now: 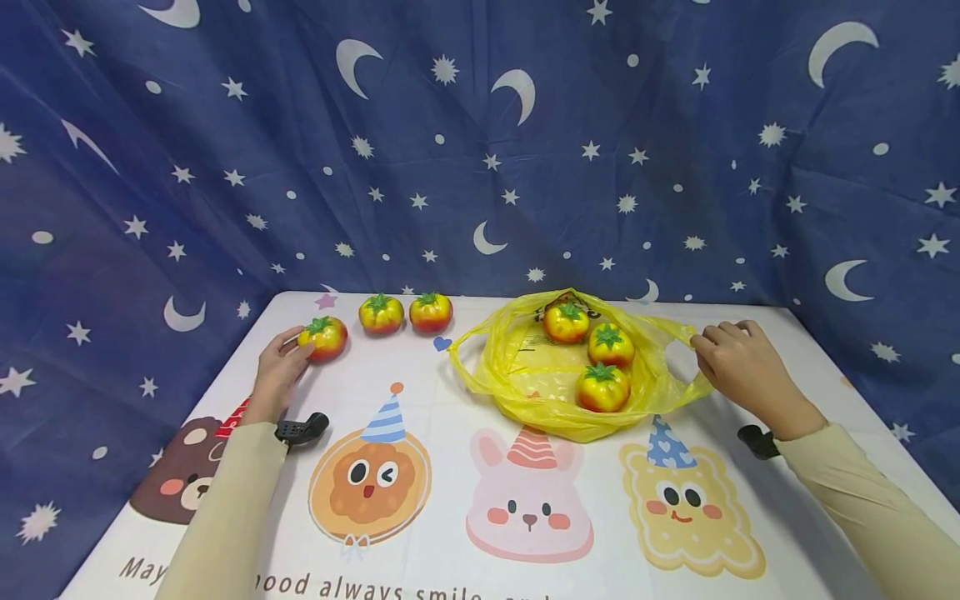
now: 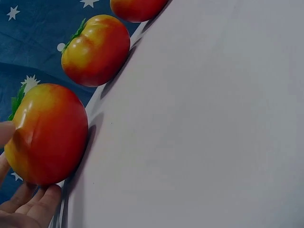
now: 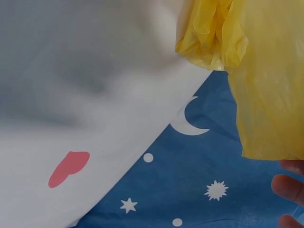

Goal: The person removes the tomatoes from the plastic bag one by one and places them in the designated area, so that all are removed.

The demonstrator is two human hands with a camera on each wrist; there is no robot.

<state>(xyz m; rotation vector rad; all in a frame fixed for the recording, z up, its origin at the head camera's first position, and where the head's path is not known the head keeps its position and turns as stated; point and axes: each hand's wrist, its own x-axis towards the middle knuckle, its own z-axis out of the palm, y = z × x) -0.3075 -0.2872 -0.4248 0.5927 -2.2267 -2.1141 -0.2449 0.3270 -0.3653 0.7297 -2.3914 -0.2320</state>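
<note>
At the table's left, my left hand holds a red-and-yellow tomato with a green leafy top. The left wrist view shows the thumb at one side of this tomato and fingertips against its lower end. My right hand grips one handle of a yellow plastic bag and draws it out to the right. The bag lies spread with its mouth open, and 3 similar tomatoes rest inside. In the right wrist view, part of the yellow bag hangs above the fingertips.
Two more tomatoes, one beside the other, sit near the table's back edge, left of the bag. A white cloth printed with cartoon figures covers the table. Behind it hangs a dark blue curtain with moons and stars.
</note>
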